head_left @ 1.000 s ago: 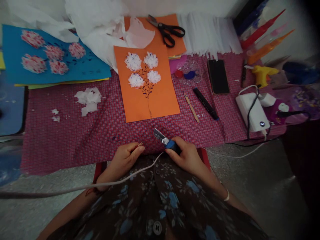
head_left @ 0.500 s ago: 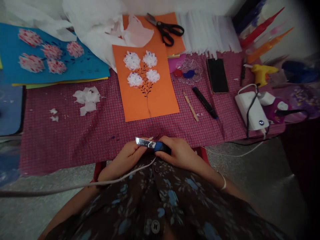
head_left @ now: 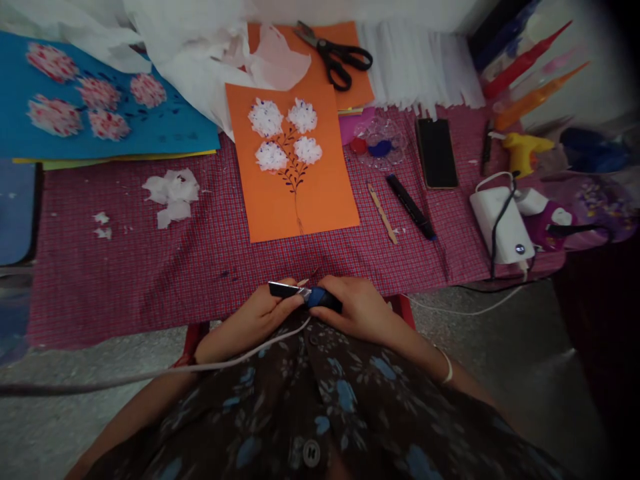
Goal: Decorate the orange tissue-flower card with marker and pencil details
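My right hand (head_left: 357,305) is wrapped round the dark blue and black handle of a utility knife (head_left: 315,297), close to my lap at the table's front edge. Its long blade is out and points left, lying across my left hand (head_left: 260,312). The fingers of that hand are closed, the thumb near the base of the blade. Just above the blade a thin pale stick (head_left: 303,283) pokes out between the hands; most of it is hidden. Beyond them lies an orange sheet (head_left: 320,200) with white paper flowers (head_left: 267,119) on a drawn dark stem.
On the checked cloth (head_left: 210,273) lie torn white paper (head_left: 173,193), a notched wooden stick (head_left: 383,213), a black marker (head_left: 411,207) and a phone (head_left: 437,153). Scissors (head_left: 337,57) rest at the back. A white power bank (head_left: 503,223) stands right. A cable (head_left: 225,363) crosses my lap.
The knife's blade has tilted, turning from bright to dark, and my left thumb has moved right along it. The view has shifted slightly; the things on the table stay put.
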A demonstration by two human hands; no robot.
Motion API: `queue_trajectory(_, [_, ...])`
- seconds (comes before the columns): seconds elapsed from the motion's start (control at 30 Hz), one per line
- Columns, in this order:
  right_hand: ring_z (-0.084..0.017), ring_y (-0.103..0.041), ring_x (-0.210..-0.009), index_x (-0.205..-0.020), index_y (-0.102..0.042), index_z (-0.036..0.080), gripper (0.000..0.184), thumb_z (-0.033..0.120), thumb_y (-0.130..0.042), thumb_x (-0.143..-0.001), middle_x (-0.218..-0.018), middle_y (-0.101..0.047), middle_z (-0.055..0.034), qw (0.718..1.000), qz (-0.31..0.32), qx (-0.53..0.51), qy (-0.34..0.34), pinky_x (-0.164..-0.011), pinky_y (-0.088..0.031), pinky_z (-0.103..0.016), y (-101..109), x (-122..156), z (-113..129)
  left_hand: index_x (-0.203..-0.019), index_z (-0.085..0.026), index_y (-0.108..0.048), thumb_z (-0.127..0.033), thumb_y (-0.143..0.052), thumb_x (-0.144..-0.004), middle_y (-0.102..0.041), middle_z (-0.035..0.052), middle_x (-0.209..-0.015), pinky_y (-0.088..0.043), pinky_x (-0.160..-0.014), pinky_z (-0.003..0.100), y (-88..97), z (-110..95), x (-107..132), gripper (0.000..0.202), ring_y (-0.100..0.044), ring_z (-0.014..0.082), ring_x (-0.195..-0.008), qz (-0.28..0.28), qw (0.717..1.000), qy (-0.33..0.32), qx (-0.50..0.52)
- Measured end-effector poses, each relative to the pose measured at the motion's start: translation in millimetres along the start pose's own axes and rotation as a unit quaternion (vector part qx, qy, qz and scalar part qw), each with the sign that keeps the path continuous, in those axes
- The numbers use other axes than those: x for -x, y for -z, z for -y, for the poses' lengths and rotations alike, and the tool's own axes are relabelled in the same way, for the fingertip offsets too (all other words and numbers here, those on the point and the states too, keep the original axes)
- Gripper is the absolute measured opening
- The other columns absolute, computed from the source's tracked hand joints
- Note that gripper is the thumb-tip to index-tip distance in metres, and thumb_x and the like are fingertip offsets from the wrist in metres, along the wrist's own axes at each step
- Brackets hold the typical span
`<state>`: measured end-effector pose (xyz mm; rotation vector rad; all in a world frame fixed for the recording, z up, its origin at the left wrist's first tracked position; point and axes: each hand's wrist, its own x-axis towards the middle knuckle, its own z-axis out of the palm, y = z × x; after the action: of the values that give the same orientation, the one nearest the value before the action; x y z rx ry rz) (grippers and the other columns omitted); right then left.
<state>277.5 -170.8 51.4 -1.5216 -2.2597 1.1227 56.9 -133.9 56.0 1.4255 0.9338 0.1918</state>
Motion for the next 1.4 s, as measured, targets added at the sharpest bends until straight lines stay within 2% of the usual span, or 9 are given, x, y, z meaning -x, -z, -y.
queue_trajectory(0.2, [-0.02, -0.066, -0.078, -0.094, -0.06, 0.018, 0.029, 0.048, -0.059, -0.095, -0.085, -0.071, -0.0059, 0.999, -0.027, 0.017, 0.01, -0.065, -0.035, -0.027, -7.6, 5.1, -2.7, -0.087, -0.019, -0.06, -0.046, -0.046, -0.1, -0.06, -0.0004, -0.085, -0.042, -0.071, 0.027, -1.6, -1.6, 4.8, 0.033, -0.054, 0.0161, -0.079, -0.002, 1.0, 0.012, 0.015])
queue_trajectory(0.53, [-0.019, -0.065, -0.077, -0.092, -0.06, 0.019, 0.03, 0.049, -0.06, -0.094, -0.084, -0.071, -0.0054, 0.999, -0.04, 0.03, 0.005, -0.064, -0.035, -0.027, -10.6, 8.0, -3.4, -0.087, -0.018, -0.064, -0.047, -0.051, -0.099, -0.064, -0.0007, -0.083, -0.041, -0.067, 0.025, -5.6, 6.2, 6.7, 0.034, -0.056, 0.0157, -0.078, -0.01, 0.997, 0.061, 0.044])
queue_trajectory(0.73, [-0.018, -0.064, -0.075, -0.091, -0.06, 0.019, 0.029, 0.048, -0.062, -0.094, -0.083, -0.07, -0.0053, 0.998, -0.045, 0.04, -0.004, -0.063, -0.033, -0.027, -8.9, 8.5, -2.7, -0.086, -0.018, -0.066, -0.049, -0.051, -0.099, -0.067, -0.0009, -0.082, -0.04, -0.065, 0.024, -6.9, 5.2, 4.8, 0.036, -0.057, 0.0156, -0.077, -0.011, 0.996, 0.068, 0.048])
queue_trajectory(1.03, [-0.017, -0.063, -0.074, -0.089, -0.061, 0.019, 0.027, 0.046, -0.062, -0.093, -0.081, -0.069, -0.0041, 0.998, -0.059, 0.025, -0.01, -0.063, -0.033, -0.027, -8.2, 12.1, -3.5, -0.074, -0.017, -0.065, -0.049, -0.053, -0.095, -0.062, -0.0016, -0.07, -0.034, -0.057, 0.024, -5.1, 6.8, 0.2, 0.04, -0.052, 0.0134, -0.065, -0.021, 0.997, 0.065, -0.018])
queue_trajectory(1.2, [-0.017, -0.063, -0.072, -0.088, -0.061, 0.019, 0.025, 0.043, -0.063, -0.092, -0.079, -0.069, -0.0034, 0.998, -0.06, 0.004, -0.017, -0.062, -0.035, -0.027, -5.1, 13.1, -2.5, -0.071, -0.018, -0.064, -0.051, -0.055, -0.091, -0.06, -0.0014, -0.067, -0.033, -0.057, 0.024, -2.9, 6.1, 0.4, 0.04, -0.051, 0.0144, -0.064, -0.032, 0.995, 0.067, -0.06])
queue_trajectory(1.4, [-0.019, -0.064, -0.071, -0.094, -0.06, 0.02, 0.019, 0.04, -0.057, -0.094, -0.079, -0.069, -0.0038, 0.979, -0.169, -0.036, -0.113, -0.064, -0.041, -0.029, -5.9, 21.6, -18.6, -0.061, -0.021, -0.045, -0.053, -0.053, -0.088, -0.045, -0.0039, -0.059, -0.029, -0.056, 0.027, -0.1, 4.1, 4.4, 0.043, -0.039, 0.0131, -0.058, -0.082, 0.99, 0.074, -0.088])
